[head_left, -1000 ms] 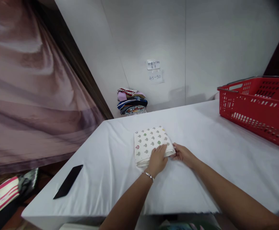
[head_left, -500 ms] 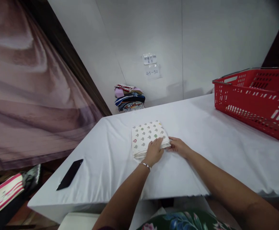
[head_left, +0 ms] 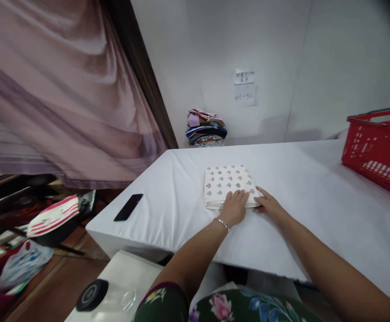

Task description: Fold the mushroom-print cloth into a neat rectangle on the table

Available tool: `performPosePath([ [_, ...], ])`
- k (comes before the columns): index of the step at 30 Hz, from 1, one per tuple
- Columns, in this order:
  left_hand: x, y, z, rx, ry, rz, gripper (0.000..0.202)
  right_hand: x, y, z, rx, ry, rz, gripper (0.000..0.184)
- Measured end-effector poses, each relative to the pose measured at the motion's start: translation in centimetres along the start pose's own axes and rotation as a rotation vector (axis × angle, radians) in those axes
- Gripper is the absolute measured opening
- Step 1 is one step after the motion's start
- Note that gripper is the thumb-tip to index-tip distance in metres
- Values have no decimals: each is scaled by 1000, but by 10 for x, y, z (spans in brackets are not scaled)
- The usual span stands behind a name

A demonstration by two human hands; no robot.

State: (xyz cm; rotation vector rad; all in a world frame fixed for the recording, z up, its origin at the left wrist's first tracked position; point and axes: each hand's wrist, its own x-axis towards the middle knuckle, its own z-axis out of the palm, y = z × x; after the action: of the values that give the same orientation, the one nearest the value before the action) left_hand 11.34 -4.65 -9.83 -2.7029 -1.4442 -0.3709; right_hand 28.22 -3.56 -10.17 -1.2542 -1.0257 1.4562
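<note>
A folded white cloth (head_left: 226, 183) printed with small grey, green and red shapes lies on the white-covered table (head_left: 315, 201). My left hand (head_left: 234, 207) rests flat on its near edge, fingers stretched out; a thin bracelet sits on that wrist. At the cloth's near right corner my right hand (head_left: 269, 205) touches the fabric, fingers extended and low on the table.
A stack of folded colourful clothes (head_left: 205, 128) stands at the back against the wall under paper notes (head_left: 244, 85). The red plastic basket (head_left: 379, 147) sits at the right. A black phone (head_left: 128, 207) lies near the table's left edge. A mauve curtain (head_left: 64, 89) hangs left, with clutter on the floor below it.
The view has swung left and pulled back, showing more floor and curtain. Both hands stay on the folded cloth's near edge.
</note>
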Motion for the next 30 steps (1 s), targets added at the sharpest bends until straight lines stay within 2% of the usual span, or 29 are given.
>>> performPosePath([
  [4, -26, -27, -13, -13, 7, -21, 49, 0, 1, -3, -92, -15, -29, 72],
  [7, -54, -58, -28, -28, -4, -125, 45, 1, 3, -7, -198, -34, -71, 68],
  [10, -80, -86, -39, -75, 38, -307, 41, 2, 4, -9, -335, -42, -92, 59],
  [13, -94, -100, -43, -181, 97, -546, 40, 2, 3, -9, -416, -55, -84, 54],
  [16, -94, -99, -41, -353, 153, -709, 41, 0, 1, -8, -403, -63, -85, 55],
  [20, -87, -87, -40, -544, 154, -702, 37, -2, 0, -5, -352, -46, -69, 56],
  [23, -81, -81, -42, -512, 106, -667, 47, -2, 0, -3, -345, -36, -63, 55],
  [26, -76, -79, -42, -424, 83, -704, 55, 0, 0, -2, -358, -26, -44, 54],
  [30, -74, -85, -38, -467, 139, -742, 37, -2, -1, -2, -362, -8, -20, 53],
])
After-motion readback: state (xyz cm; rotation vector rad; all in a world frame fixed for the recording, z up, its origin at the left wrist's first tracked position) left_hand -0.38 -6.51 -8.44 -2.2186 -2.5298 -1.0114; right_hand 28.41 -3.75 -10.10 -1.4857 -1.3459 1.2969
